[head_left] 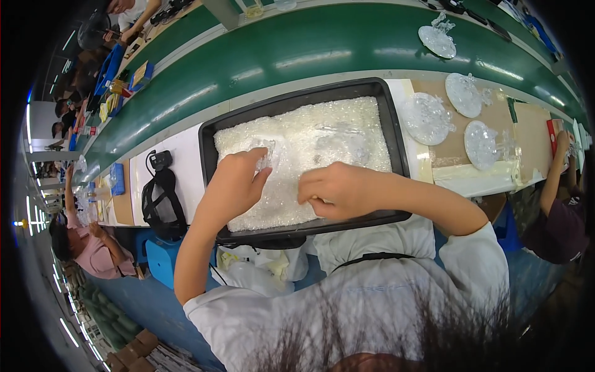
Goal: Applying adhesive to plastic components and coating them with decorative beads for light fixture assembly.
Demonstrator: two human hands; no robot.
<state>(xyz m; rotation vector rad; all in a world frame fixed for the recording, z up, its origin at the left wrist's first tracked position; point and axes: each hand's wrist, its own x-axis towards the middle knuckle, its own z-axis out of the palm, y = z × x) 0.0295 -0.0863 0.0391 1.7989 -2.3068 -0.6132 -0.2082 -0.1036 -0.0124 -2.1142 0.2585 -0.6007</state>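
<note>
A shallow black rectangular plastic tray (393,133) sits on the pale surface (186,155) just in front of the person, and it is filled almost edge to edge with a bed of small clear glittering crystal beads (322,133). Both hands are inside this tray. The left hand (232,186) is over the tray's left half, its fingers closed around a small clear faceted crystal piece (265,156) pinched between thumb and fingertips just above the beads. The right hand (334,189) lies over the tray's near middle, curled loosely with its fingertips pressed down into the beads; whether it has hold of anything I cannot tell.

Left of the tray, a black strap with a small black device (161,186) lies on the surface. Right of the tray, three round clear crystal discs (427,118) rest on a brown cardboard sheet (455,152), and a fourth similar disc lies beyond the tray on the long green conveyor belt (297,49). Further right of the tray, another person's arm (555,173) reaches onto the surface.
</note>
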